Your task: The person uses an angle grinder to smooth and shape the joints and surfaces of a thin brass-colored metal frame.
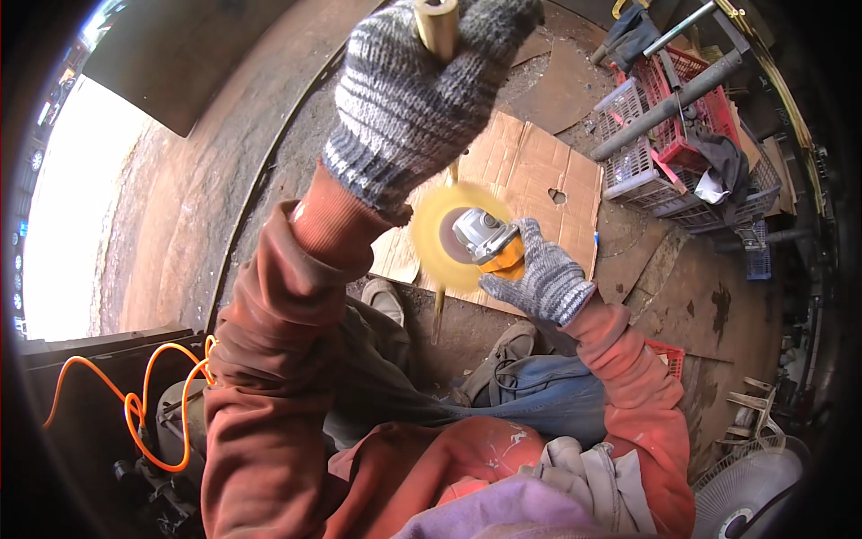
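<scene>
My left hand [409, 103], in a grey-and-white striped knit glove, is closed round a hollow brass-coloured tube [437, 34], whose open end points up. Below that glove a thin brass-coloured length [437, 316] shows beneath the disc; whether it is the same tube is partly hidden. Wrapped round the orange body of an angle grinder [503, 260] is my right hand [549, 274], in a matching glove. The grinder's silver head carries a wide yellow disc [433, 235], its rim blurred as if spinning, overlapping the brass-coloured length in this view.
Flattened cardboard [548, 166] lies on the floor beyond my shoes [503, 359]. Grey and red plastic crates [664, 171] with metal bars stand at the far right. A fan [750, 490] is at the lower right; an orange coiled hose [135, 409] hangs at the lower left.
</scene>
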Motion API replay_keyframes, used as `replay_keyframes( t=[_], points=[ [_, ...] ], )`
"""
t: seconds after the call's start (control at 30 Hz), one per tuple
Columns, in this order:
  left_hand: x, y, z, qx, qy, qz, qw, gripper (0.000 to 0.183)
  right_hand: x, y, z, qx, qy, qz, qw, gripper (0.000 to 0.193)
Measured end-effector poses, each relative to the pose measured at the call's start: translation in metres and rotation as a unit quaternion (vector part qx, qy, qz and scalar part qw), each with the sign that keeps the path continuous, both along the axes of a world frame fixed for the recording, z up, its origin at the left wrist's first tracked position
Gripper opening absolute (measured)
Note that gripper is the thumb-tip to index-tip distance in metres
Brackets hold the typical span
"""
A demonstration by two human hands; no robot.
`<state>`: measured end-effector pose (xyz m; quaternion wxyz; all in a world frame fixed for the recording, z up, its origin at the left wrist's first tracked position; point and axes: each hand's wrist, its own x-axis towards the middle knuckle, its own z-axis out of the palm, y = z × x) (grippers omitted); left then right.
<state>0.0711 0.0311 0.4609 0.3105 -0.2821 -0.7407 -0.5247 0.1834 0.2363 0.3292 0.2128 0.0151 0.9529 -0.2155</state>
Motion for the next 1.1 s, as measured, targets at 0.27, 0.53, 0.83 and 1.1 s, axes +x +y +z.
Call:
replay_keyframes(
  t=[0.27,0.53,0.83,1.1],
  points=[
    [-0.019,-0.009,-0.016,0.128,-0.061,-0.097,0.985,0.039,-0.001,0.003,-0.011,-0.041,0.041,0.002,0.998,0.086],
    [-0.018,-0.013,-0.009,0.201,-0.1,-0.037,0.974,0.043,-0.006,0.021,-0.049,-0.153,0.073,-0.042,0.985,0.082],
    [-0.056,-0.051,-0.035,0.182,-0.006,-0.09,0.979,0.041,-0.014,0.02,-0.078,-0.369,0.051,-0.12,0.92,0.068],
    [-0.064,-0.057,-0.034,0.185,0.003,-0.119,0.976,0.042,-0.014,0.02,-0.095,-0.451,0.016,-0.166,0.877,0.065]
  ],
)
